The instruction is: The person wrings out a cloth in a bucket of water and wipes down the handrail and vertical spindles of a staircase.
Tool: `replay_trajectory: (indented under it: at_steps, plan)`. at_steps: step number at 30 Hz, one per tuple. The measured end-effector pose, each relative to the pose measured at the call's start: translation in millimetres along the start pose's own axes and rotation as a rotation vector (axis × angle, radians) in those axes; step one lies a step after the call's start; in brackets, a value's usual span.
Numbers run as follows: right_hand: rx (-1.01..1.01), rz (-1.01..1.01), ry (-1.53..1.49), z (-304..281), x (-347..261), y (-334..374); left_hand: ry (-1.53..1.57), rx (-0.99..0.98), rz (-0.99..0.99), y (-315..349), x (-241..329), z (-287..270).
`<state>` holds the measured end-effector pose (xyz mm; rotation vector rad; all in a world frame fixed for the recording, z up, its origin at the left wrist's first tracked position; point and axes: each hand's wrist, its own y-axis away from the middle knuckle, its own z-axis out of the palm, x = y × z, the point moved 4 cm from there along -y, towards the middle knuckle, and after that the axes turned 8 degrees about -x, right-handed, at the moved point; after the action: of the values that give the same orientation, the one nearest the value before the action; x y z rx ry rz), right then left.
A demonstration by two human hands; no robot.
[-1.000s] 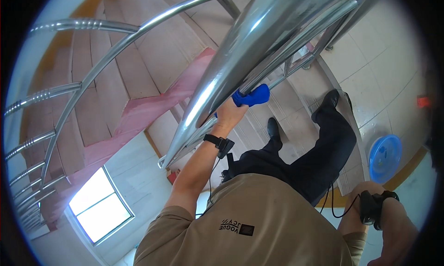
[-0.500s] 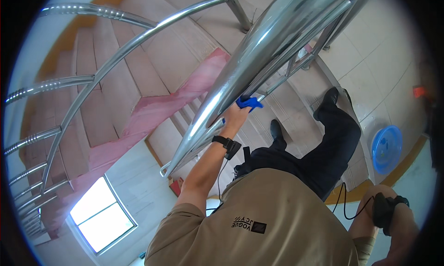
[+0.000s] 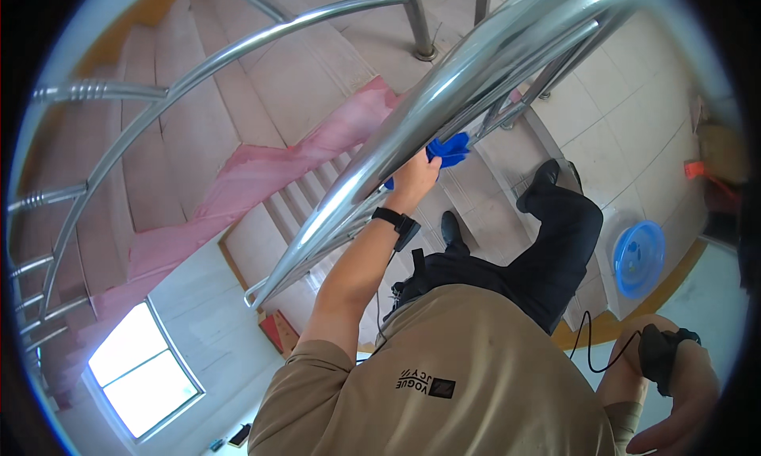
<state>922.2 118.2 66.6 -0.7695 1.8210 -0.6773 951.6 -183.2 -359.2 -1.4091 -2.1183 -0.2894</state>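
My left hand (image 3: 415, 178) is closed on a blue cloth (image 3: 449, 150) at the shiny metal handrail (image 3: 404, 127). The cloth bunches out past the fingers on the far side, and a small bit of it shows near the wrist. Part of the hand is hidden behind the thick rail. A black band with a small box sits on that wrist. At the lower right, my right arm is bent, with a dark device strapped near the wrist. My right hand (image 3: 683, 420) is partly cut off by the picture's rim, its fingers mostly out of sight.
Pinkish stairs (image 3: 190, 139) curve up on the left behind a second metal railing (image 3: 230, 55). Steps lie under my black shoes (image 3: 453, 232). A blue basin (image 3: 639, 259) stands on the tiled floor at right. An orange-red item (image 3: 695, 169) lies beyond it. A bright window (image 3: 147, 370) is lower left.
My left hand has slid a little up and forward along the handrail with the blue cloth. The whole view has shifted slightly. My right arm stays bent at the side.
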Motion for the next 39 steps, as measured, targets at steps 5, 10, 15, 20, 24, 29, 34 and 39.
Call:
replay_trajectory:
  at_steps: [5, 10, 15, 20, 24, 29, 34, 39]
  plan:
    - [-0.172, 0.095, 0.014, -2, -4, 42, 0.143, -0.455, -0.257, 30, -54, 4]
    - [0.291, 0.797, 0.433, 17, 52, 99, 0.128, -0.372, -0.150, 32, -59, 7]
    - [0.543, 1.432, 0.454, 33, 74, 237, 0.138, -0.436, -0.385, 55, -68, -16]
    - [0.633, 1.684, 0.695, 66, 53, 372, 0.090, -0.068, -0.207, 46, -56, -9]
    - [0.841, 1.912, 0.586, 110, 30, 458, 0.256, -0.088, -0.101, 24, -23, -6]
    - [1.291, 1.941, 0.185, 197, 13, 536, 0.176, -0.049, -0.002, -8, 16, -6]
    - [1.429, 2.114, -0.152, 267, 2, 542, 0.163, -0.096, 0.069, -54, 65, -6]
    - [1.485, 2.088, -0.146, 276, 1, 532, 0.211, -0.065, 0.149, -93, 119, -7]
